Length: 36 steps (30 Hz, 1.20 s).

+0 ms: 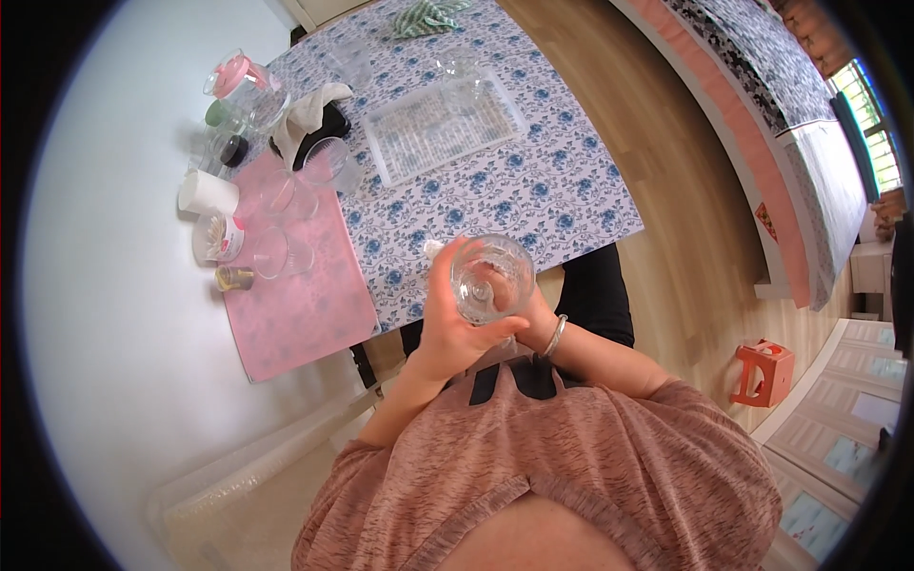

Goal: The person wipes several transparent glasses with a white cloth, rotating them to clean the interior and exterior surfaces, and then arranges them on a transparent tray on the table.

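head view shows both hands of the person together in front of the chest, near the close edge of the bench (571, 195). the left hand (446, 319) is grasping a clear glass (490, 276): its fingers curve around the left side, and its thumb lies along the side nearer to the body. the right hand (540, 309) is at the lower right of the same glass and is partly seen through it; how its fingers are closed i cannot tell, because they are mostly hidden. a bracelet (559, 335) is around the right wrist. the glass is held up, with its round mouth turned toward the camera. just beside the left fingertips is a small white thing (433, 248), and i cannot tell what it is.

on the bench, which has a blue flower pattern, a pink mat (309, 333) lies at the left. a clear cup (271, 253) stands on this mat, with a small jar (234, 278) and a white paper roll (208, 193) near its left edge. farther away are a jug with pink lid (243, 81), a beige cloth (309, 112) over a black box (328, 135), and a white tray (438, 128). a striped green cloth (427, 17) lies at the far edge. on the floor at the right stands an orange-red stool (776, 374).
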{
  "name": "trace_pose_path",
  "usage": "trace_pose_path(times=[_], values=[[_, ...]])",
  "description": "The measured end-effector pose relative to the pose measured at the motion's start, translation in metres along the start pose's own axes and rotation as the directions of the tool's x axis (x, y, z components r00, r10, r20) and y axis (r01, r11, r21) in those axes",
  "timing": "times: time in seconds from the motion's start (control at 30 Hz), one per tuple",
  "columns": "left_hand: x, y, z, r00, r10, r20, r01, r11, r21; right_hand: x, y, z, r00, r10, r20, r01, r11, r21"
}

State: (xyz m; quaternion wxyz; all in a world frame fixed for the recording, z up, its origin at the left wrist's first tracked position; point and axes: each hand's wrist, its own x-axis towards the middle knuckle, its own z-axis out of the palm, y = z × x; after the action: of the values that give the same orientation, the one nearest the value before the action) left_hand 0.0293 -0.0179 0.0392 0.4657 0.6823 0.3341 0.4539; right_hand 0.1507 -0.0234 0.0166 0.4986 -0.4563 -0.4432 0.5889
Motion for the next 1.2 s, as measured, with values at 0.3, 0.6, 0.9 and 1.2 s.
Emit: trace_pose_path(times=[0.3, 0.6, 0.9, 1.2], values=[[0.002, 0.005, -0.012, 0.989, -0.076, 0.127, 0.089, 0.991, -0.096, 0.012, -0.027, -0.020, 0.931, 0.363, -0.024, -0.339, 0.890, 0.305], [0.003, -0.019, -0.001, 0.981, -0.042, -0.189, 0.047, 0.999, 0.026, 0.000, -0.040, 0.000, 0.995, 0.098, -0.028, -0.090, 0.972, 0.217], [0.008, -0.002, -0.006, 0.985, -0.112, -0.134, 0.139, 0.969, 0.205, -0.002, -0.068, -0.028, 0.971, 0.197, -0.137, -0.187, 0.979, 0.083], [0.004, -0.002, -0.013, 0.975, 0.137, 0.178, -0.212, 0.818, 0.534, 0.000, -0.045, -0.040, 0.718, -0.170, 0.674, 0.607, 0.627, -0.488]])
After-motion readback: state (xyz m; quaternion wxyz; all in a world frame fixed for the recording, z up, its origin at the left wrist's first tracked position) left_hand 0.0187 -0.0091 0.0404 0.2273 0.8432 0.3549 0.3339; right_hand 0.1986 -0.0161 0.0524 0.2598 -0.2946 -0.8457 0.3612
